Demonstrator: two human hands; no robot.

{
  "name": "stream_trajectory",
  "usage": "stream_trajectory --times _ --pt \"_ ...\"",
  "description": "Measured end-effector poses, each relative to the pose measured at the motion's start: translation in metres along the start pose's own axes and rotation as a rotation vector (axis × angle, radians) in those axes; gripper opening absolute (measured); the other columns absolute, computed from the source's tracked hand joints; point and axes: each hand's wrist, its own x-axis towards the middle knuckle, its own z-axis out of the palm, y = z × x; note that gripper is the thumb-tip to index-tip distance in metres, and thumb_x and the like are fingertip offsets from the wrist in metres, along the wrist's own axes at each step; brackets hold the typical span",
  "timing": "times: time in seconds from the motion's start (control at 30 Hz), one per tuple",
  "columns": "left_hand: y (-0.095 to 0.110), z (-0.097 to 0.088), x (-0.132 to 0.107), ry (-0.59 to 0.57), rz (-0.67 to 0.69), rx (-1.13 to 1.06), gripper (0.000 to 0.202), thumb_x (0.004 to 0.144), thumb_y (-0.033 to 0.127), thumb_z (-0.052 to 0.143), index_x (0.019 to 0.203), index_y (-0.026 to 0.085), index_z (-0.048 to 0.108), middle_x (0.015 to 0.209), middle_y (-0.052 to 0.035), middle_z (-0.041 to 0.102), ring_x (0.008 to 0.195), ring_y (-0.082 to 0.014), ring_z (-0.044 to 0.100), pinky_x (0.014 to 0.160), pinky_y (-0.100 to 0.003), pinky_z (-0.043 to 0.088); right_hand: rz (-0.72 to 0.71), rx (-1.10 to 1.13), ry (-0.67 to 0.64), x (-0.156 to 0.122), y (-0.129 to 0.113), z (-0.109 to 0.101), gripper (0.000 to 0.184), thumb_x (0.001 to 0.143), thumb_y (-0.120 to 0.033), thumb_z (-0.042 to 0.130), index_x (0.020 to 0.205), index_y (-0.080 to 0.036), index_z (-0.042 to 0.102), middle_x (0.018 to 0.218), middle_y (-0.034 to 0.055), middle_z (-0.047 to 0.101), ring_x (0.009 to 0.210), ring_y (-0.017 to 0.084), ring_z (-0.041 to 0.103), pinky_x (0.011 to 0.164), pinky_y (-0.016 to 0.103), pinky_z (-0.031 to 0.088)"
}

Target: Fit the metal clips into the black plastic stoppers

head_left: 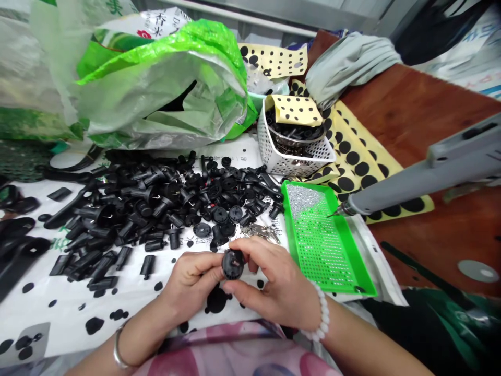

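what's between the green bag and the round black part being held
The head view shows a pile of black parts between the bag and the round part, with thin metal pieces at the pile's near edge.

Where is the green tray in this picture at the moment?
In the head view, the green tray lies to the right of the right hand, just nearer the person than the white basket.
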Motion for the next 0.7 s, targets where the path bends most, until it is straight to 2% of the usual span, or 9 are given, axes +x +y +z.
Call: stream_trajectory --times 0.1,0.17,0.3,0.43,0.57,0.7 --pt "0.0006 -0.0005 0.0007 0.007 0.012 0.009 0.020 0.084 0.019 0.054 0.089 0.018 0.073 0.071 -0.0024 0.072 0.060 -0.0131 0.064 0.060 -0.020 0.052 -0.021 0.000 -0.002 -0.0019 0.0002 0.0019 0.041 0.082 -0.025 0.055 0.120 -0.015 0.044 0.080 0.0035 0.060 0.070 0.016 0.056 0.064 0.030 0.047" --pt "0.0003 -0.0004 0.0010 0.014 0.026 0.030 0.020 0.084 0.020 0.054 0.089 0.019 0.073 0.070 -0.0024 0.072 0.059 -0.0130 0.063 0.060 -0.020 0.052 -0.016 0.003 -0.004 -0.0022 0.0010 0.0025 0.040 0.083 -0.025 0.053 0.121 -0.016 0.043 0.079 0.0029 0.060 0.069 0.016 0.056 0.065 0.030 0.047" --pt "-0.0010 0.0006 0.0008 0.044 0.067 0.071 0.019 0.083 0.020 0.055 0.086 0.020 0.074 0.064 -0.0010 0.070 0.056 -0.0127 0.063 0.053 -0.019 0.049 0.010 -0.007 -0.017 0.0003 0.0033 0.0011 0.036 0.079 -0.037 0.061 0.107 -0.018 0.048 0.079 0.0029 0.059 0.066 0.015 0.054 0.060 0.029 0.044" --pt "-0.0009 0.0007 -0.0001 0.054 0.085 0.059 0.020 0.082 0.015 0.055 0.085 0.020 0.074 0.065 -0.0005 0.070 0.056 -0.0118 0.063 0.053 -0.018 0.049 0.025 0.003 0.020 0.0028 0.0034 0.0001 0.038 0.075 -0.043 0.066 0.097 -0.017 0.049 0.074 0.0014 0.057 0.062 0.015 0.052 0.055 0.028 0.042" --pt "-0.0012 -0.0001 -0.0014 0.062 0.061 0.066 0.020 0.082 0.018 0.054 0.084 0.019 0.074 0.064 -0.0011 0.070 0.055 -0.0125 0.063 0.053 -0.019 0.049 0.056 -0.002 0.019 0.0025 0.0015 0.0028 0.040 0.075 -0.047 0.066 0.096 -0.018 0.050 0.073 0.0010 0.056 0.062 0.014 0.051 0.055 0.027 0.042" --pt "-0.0047 -0.0011 -0.0029 0.051 0.066 0.086 0.021 0.084 0.019 0.053 0.085 0.018 0.073 0.064 -0.0021 0.070 0.059 -0.0140 0.064 0.055 -0.020 0.050 0.016 0.003 0.029 0.0006 0.0014 0.0095 0.035 0.079 -0.043 0.062 0.099 -0.018 0.049 0.073 0.0009 0.056 0.063 0.015 0.052 0.055 0.027 0.042"
